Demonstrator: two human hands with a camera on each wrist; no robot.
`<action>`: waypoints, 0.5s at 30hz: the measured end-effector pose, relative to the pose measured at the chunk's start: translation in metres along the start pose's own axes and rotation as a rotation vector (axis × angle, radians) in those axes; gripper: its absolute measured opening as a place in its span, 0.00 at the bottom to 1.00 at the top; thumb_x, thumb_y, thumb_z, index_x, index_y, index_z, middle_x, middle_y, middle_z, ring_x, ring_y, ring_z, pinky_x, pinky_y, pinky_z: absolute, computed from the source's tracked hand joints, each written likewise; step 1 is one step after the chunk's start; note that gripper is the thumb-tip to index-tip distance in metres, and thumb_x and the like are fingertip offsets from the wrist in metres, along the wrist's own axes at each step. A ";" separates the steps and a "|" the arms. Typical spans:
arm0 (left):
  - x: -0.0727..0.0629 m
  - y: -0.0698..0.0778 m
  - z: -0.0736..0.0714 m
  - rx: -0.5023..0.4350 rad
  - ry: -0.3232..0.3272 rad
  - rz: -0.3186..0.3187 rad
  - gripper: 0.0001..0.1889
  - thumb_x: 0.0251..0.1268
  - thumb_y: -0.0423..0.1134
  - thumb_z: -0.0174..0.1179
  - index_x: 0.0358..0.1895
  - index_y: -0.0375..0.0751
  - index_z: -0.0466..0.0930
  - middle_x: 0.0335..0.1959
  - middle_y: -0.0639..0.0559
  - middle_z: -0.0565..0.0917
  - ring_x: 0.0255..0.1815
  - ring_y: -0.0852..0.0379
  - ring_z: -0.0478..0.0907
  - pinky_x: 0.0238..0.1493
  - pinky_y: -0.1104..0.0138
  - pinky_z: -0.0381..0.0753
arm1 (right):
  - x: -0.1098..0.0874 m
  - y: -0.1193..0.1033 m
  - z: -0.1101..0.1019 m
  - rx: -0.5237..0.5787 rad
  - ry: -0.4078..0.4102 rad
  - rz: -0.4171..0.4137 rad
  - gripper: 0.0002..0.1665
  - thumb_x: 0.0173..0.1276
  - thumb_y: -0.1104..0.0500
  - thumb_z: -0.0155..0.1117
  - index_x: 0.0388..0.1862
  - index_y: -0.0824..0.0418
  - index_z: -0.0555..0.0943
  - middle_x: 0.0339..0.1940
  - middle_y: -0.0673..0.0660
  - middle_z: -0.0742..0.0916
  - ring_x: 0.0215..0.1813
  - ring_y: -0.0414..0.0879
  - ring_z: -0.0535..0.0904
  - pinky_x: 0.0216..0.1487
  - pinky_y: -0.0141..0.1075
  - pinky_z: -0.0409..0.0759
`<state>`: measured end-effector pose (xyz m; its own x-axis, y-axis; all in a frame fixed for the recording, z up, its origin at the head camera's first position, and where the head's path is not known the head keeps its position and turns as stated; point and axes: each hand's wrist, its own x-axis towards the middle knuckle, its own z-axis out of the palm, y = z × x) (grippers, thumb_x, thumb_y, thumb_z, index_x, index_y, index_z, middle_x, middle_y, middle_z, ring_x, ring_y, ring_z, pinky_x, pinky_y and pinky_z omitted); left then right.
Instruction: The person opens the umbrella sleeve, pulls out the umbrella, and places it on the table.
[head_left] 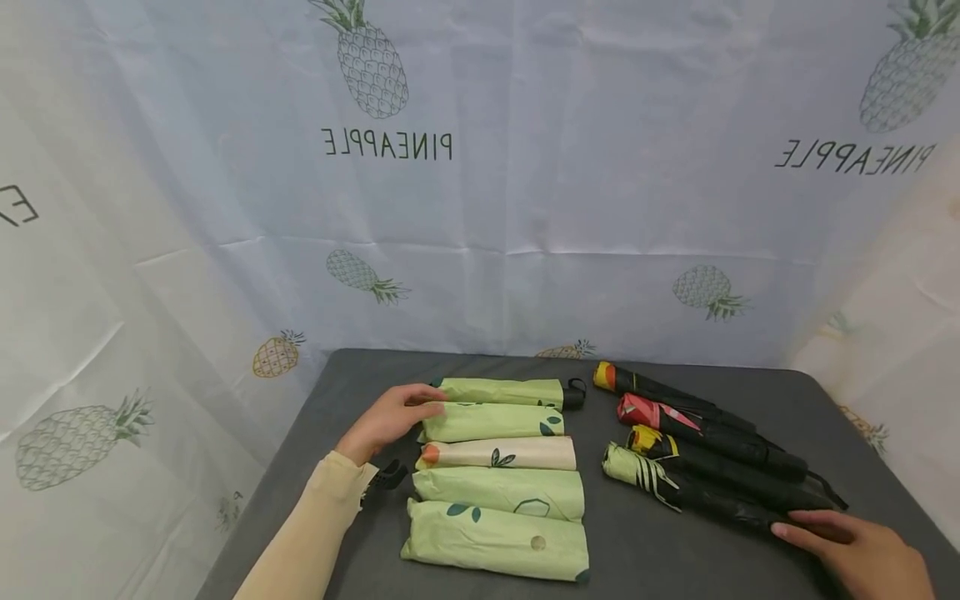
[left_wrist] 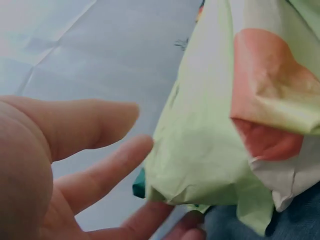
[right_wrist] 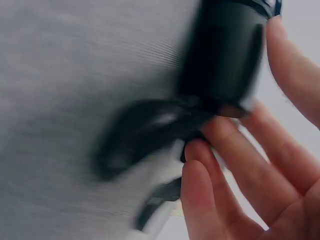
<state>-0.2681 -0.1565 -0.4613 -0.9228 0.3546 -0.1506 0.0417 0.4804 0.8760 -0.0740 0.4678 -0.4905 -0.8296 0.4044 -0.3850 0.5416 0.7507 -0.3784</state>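
My left hand (head_left: 393, 417) is at the left ends of a row of long printed fabric umbrella sleeves, its fingertips at the two farthest. In the left wrist view its fingers (left_wrist: 100, 185) are spread and loosely bent, touching the end of a light green sleeve (left_wrist: 195, 150); a cream sleeve (left_wrist: 295, 175) with an orange patch lies beside it. My right hand (head_left: 862, 550) is at the handle end of the nearest folded black umbrella (head_left: 712, 500), which has a green striped tip. In the right wrist view its relaxed fingertips touch the black handle (right_wrist: 225, 60), with a wrist loop (right_wrist: 135, 135) hanging off.
Several other black folded umbrellas (head_left: 735, 437) with red or yellow tips lie on the dark grey table (head_left: 637, 567). The farthest green sleeve (head_left: 502, 392) shows a black handle (head_left: 573, 396) at its right end. Pineapple-print curtains (head_left: 570, 183) enclose the back and sides.
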 end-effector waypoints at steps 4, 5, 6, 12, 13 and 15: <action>-0.005 0.000 -0.011 -0.010 0.054 -0.022 0.20 0.82 0.51 0.64 0.68 0.50 0.85 0.68 0.48 0.85 0.70 0.43 0.79 0.73 0.39 0.79 | -0.011 -0.026 -0.006 0.042 0.146 -0.007 0.57 0.67 0.20 0.67 0.67 0.71 0.82 0.53 0.74 0.89 0.51 0.73 0.82 0.52 0.71 0.78; -0.006 -0.001 -0.014 -0.007 0.064 -0.025 0.20 0.82 0.50 0.63 0.69 0.49 0.84 0.68 0.47 0.84 0.70 0.42 0.80 0.73 0.39 0.79 | -0.012 -0.034 -0.009 0.054 0.182 -0.029 0.56 0.68 0.21 0.67 0.66 0.70 0.83 0.55 0.74 0.89 0.52 0.73 0.82 0.52 0.70 0.78; -0.005 -0.002 -0.017 -0.002 0.073 -0.029 0.20 0.82 0.49 0.63 0.69 0.48 0.84 0.67 0.46 0.84 0.69 0.42 0.80 0.72 0.39 0.79 | -0.013 -0.043 -0.012 0.063 0.221 -0.065 0.53 0.68 0.22 0.68 0.66 0.68 0.84 0.55 0.74 0.90 0.52 0.73 0.83 0.50 0.68 0.80; 0.020 -0.012 -0.029 0.118 0.056 -0.042 0.20 0.78 0.38 0.66 0.69 0.43 0.83 0.65 0.42 0.86 0.66 0.42 0.82 0.64 0.45 0.85 | 0.006 -0.125 -0.021 0.026 0.280 -0.448 0.38 0.73 0.31 0.71 0.62 0.61 0.88 0.55 0.69 0.92 0.53 0.67 0.87 0.42 0.59 0.86; 0.026 -0.013 -0.030 0.134 0.035 -0.040 0.21 0.77 0.35 0.66 0.70 0.42 0.82 0.65 0.41 0.86 0.65 0.42 0.83 0.63 0.47 0.86 | 0.011 -0.142 -0.019 0.028 0.265 -0.505 0.36 0.74 0.33 0.72 0.62 0.60 0.89 0.55 0.68 0.92 0.53 0.66 0.88 0.43 0.59 0.87; 0.038 -0.016 -0.031 0.157 -0.016 -0.032 0.24 0.73 0.30 0.66 0.71 0.40 0.81 0.64 0.39 0.86 0.65 0.41 0.83 0.61 0.49 0.87 | 0.021 -0.177 -0.008 0.050 0.220 -0.578 0.31 0.74 0.38 0.74 0.63 0.58 0.88 0.54 0.66 0.93 0.53 0.63 0.89 0.45 0.57 0.88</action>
<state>-0.3159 -0.1754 -0.4671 -0.9184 0.3494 -0.1856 0.0729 0.6106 0.7886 -0.1886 0.3481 -0.4250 -0.9964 0.0421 0.0740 -0.0021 0.8570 -0.5153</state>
